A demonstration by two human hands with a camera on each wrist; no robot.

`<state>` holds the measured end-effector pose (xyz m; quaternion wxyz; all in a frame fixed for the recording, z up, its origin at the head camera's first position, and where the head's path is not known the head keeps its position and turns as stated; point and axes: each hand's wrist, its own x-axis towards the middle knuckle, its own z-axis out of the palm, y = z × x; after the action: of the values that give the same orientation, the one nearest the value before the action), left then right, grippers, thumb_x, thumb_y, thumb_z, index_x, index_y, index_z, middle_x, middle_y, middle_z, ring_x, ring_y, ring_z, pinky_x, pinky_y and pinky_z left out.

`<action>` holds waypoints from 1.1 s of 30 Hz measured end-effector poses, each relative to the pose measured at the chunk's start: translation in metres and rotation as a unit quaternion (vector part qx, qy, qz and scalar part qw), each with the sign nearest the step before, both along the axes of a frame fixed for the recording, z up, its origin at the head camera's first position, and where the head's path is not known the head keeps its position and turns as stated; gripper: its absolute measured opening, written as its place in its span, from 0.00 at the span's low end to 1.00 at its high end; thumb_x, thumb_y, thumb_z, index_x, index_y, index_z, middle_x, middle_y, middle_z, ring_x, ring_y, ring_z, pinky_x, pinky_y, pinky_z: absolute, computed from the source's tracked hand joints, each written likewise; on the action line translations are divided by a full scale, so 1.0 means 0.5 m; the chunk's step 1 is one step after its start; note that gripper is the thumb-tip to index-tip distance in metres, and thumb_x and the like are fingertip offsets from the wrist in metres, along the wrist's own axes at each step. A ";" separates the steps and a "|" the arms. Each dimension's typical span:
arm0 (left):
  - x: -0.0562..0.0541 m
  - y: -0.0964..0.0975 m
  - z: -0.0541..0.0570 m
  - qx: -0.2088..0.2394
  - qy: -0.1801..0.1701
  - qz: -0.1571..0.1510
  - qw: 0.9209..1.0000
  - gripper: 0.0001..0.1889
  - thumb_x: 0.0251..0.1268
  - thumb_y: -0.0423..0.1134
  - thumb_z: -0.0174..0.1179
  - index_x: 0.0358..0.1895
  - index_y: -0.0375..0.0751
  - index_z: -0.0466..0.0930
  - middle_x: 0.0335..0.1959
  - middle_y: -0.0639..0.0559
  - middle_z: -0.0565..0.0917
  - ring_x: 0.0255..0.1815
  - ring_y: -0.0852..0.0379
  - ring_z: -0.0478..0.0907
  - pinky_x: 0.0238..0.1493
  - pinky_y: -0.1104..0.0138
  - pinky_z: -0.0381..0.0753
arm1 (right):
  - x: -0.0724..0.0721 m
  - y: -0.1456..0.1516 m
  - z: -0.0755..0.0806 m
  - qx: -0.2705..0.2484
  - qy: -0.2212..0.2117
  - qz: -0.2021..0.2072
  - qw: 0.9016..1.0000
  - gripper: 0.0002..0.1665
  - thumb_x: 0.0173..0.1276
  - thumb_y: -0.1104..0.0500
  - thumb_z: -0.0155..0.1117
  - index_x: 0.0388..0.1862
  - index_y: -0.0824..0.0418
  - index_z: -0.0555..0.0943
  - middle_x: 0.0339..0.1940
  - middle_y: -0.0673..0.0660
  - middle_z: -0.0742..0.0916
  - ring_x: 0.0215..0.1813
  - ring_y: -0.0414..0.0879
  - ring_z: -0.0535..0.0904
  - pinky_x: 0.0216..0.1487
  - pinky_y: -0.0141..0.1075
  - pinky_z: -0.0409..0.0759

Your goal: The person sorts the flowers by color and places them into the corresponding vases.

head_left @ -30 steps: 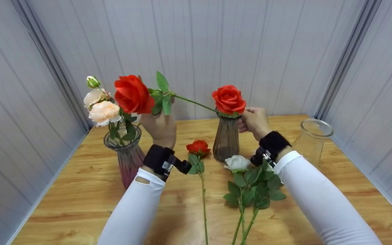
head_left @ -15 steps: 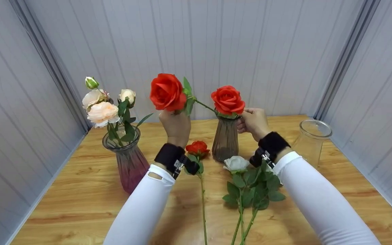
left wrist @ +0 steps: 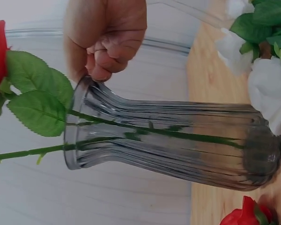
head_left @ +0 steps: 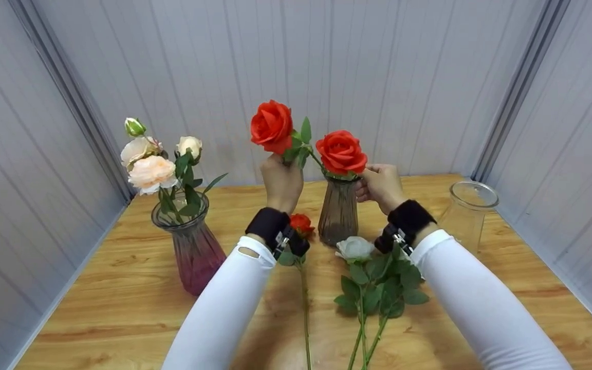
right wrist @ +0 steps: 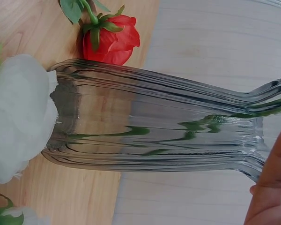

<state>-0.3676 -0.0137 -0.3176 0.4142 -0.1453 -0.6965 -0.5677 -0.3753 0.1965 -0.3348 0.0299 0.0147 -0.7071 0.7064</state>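
Observation:
In the head view my left hand point(head_left: 282, 181) grips a red rose point(head_left: 271, 126) just under its bloom. Its stem slants down into the mouth of a grey ribbed glass vase point(head_left: 339, 213). Another red rose point(head_left: 341, 152) stands in that vase, its bloom above the rim. My right hand point(head_left: 382, 186) pinches the vase's rim on the right side, with thumb and fingers at the glass in the left wrist view. Through the glass point(left wrist: 178, 140) one stem reaches close to the bottom, while the other has only its end inside the upper part.
A pink-tinted vase point(head_left: 193, 257) with peach and cream flowers point(head_left: 153, 173) stands at left. A clear glass vase point(head_left: 473, 198) is at right, partly behind my forearm. A small red rose point(head_left: 302, 224) and white roses point(head_left: 356, 248) lie on the wooden table point(head_left: 121, 308).
My left hand has moved right with its rose toward the grey vase, bringing the stem more upright and further into the mouth. The right hand has kept its place at the rim.

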 end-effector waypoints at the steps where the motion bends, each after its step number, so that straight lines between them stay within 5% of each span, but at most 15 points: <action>1: -0.002 0.001 -0.001 -0.023 -0.010 0.012 1.000 0.05 0.73 0.26 0.67 0.43 0.26 0.91 0.39 0.33 0.93 0.44 0.39 0.93 0.50 0.50 0.91 | -0.001 0.000 -0.001 0.000 0.000 0.001 1.000 0.12 0.86 0.59 0.59 0.43 0.66 0.82 0.16 0.50 0.81 0.16 0.38 0.78 0.22 0.31 0.85; 11: -0.028 0.014 0.008 -0.044 -0.137 -0.054 0.988 0.08 0.75 0.30 0.66 0.48 0.30 0.92 0.42 0.37 0.93 0.44 0.45 0.90 0.49 0.57 0.88 | -0.004 0.001 -0.004 -0.007 0.002 0.001 1.000 0.11 0.85 0.60 0.58 0.44 0.66 0.81 0.15 0.50 0.81 0.16 0.37 0.77 0.21 0.31 0.84; 20: -0.046 0.041 0.019 -0.056 -0.154 -0.052 0.985 0.08 0.73 0.26 0.63 0.46 0.31 0.91 0.28 0.48 0.84 0.27 0.57 0.71 0.33 0.68 0.69 | -0.003 0.004 -0.003 -0.007 0.003 0.003 1.000 0.12 0.86 0.59 0.58 0.45 0.66 0.82 0.16 0.50 0.81 0.16 0.38 0.78 0.22 0.31 0.85; 27: -0.060 0.041 0.024 -0.075 -0.170 -0.053 0.981 0.17 0.73 0.27 0.65 0.62 0.36 0.87 0.44 0.41 0.92 0.36 0.55 0.81 0.40 0.66 0.77 | 0.000 0.002 -0.001 -0.002 0.000 -0.003 1.000 0.12 0.86 0.59 0.57 0.46 0.67 0.82 0.15 0.49 0.81 0.16 0.37 0.78 0.22 0.30 0.84; 30: -0.067 0.040 0.025 -0.082 -0.182 -0.056 0.978 0.16 0.73 0.28 0.65 0.61 0.36 0.87 0.48 0.41 0.93 0.43 0.55 0.84 0.45 0.66 0.80 | 0.001 0.002 -0.001 0.001 -0.001 -0.002 1.000 0.12 0.86 0.59 0.58 0.47 0.68 0.82 0.15 0.50 0.81 0.16 0.38 0.78 0.22 0.31 0.85; 33: -0.073 0.040 0.026 -0.092 -0.192 -0.059 0.975 0.13 0.73 0.27 0.63 0.56 0.35 0.88 0.42 0.44 0.91 0.39 0.56 0.80 0.43 0.66 0.77 | 0.001 0.001 -0.002 -0.002 -0.001 0.000 1.000 0.12 0.86 0.58 0.59 0.47 0.67 0.82 0.15 0.50 0.81 0.16 0.38 0.77 0.22 0.30 0.84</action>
<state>-0.4040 0.0064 -0.3047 0.2231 -0.1121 -0.8023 -0.5422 -0.3746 0.1968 -0.3358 0.0294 0.0136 -0.7059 0.7076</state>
